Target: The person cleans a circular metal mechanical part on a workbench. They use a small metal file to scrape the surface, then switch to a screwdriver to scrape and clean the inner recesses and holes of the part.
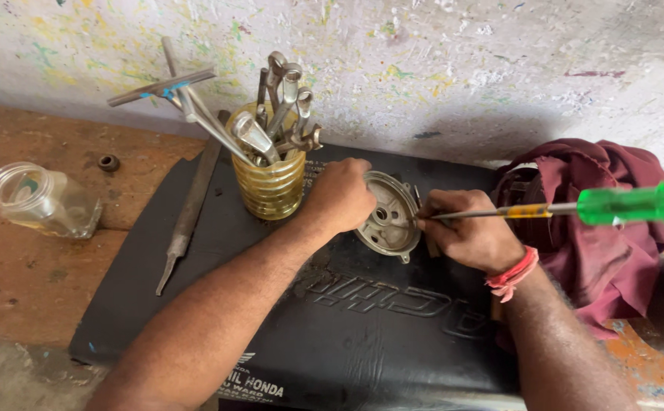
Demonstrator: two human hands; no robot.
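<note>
black mat (218, 251) is laid over the worn wooden bench (28, 281); white lettering is printed along its near edge and embossed lettering is seen across its middle, not copied. a clear glass jar (39, 202) is lying on its side at the left of the bench, a faded label patch visible on its wall. a ribbed yellow plastic cup (271, 186) is stood on the mat's far edge, packed with spanners and a t-handle wrench (187, 95). a flat file (187, 209) is laid along the mat's left edge. a small nut (108, 162) is seen on the bench beyond it.

round grey cast-metal cover (387, 217) is held tilted on edge at mat centre, inner face toward the camera: raised rim, bosses with holes, small lug at the bottom. left hand (341, 196) is curled closed over the cover's left rim. right hand (469, 236) is closed around the shaft of a screwdriver (545, 209), green translucent handle projecting right, tip touching the cover's right edge. red thread band is worn on the right wrist. a maroon cloth (598, 228) is bunched just right of the hand.
</note>
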